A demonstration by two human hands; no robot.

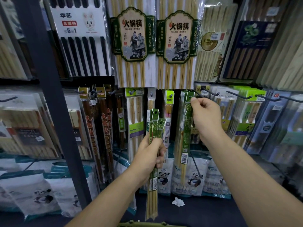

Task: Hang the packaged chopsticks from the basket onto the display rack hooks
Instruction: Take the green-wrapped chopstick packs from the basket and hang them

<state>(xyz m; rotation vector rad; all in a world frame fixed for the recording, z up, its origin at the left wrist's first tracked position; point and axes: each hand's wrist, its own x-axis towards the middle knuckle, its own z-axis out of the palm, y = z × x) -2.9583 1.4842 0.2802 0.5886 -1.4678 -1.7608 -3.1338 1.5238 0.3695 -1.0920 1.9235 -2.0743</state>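
My left hand (pixel 151 153) grips a bundle of green-labelled chopstick packs (pixel 155 123) upright, their hang-tabs fanned above my fist. My right hand (pixel 205 115) pinches the top of one green chopstick pack (pixel 186 136) at its hang-hole, holding it against a dark rack hook (pixel 199 94). More green packs of the same kind hang behind it on that hook. The green rim of the basket (pixel 147 224) shows at the bottom edge.
Larger chopstick packs (pixel 133 38) hang on the row above. Neighbouring hooks hold brown chopsticks (pixel 98 122) at left and boxed sets (pixel 246 115) at right. Panda-printed bags (pixel 193 176) stand below. A crumpled white scrap (pixel 178 202) lies on the dark shelf.
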